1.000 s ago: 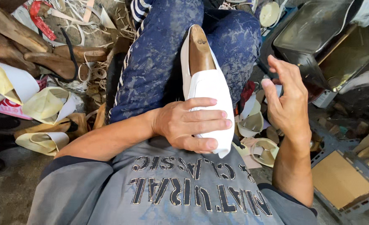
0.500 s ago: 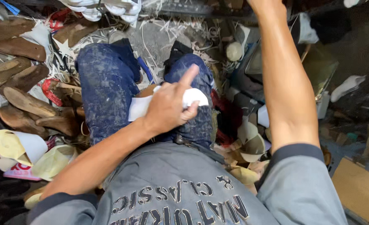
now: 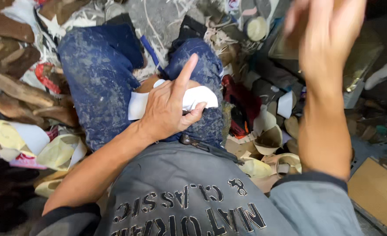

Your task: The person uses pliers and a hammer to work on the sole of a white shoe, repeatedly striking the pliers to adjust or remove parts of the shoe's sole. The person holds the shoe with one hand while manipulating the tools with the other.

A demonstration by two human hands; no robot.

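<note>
Left hand (image 3: 169, 111) grips a white shoe upper (image 3: 136, 105) against the lap, index finger pointing up. Above and right of the shoe, the blurred right hand (image 3: 327, 32) is raised, fingers loosely spread.

Grey printed shirt (image 3: 189, 201); stained blue jeans (image 3: 97, 74)

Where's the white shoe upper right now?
In the head view, the white shoe upper lies across the person's lap between the blue-trousered knees, left of centre, held down under the left hand.

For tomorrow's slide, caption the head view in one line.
Left hand steadies a white shoe on the lap; right hand raised and blurred above scattered shoe parts.
</note>
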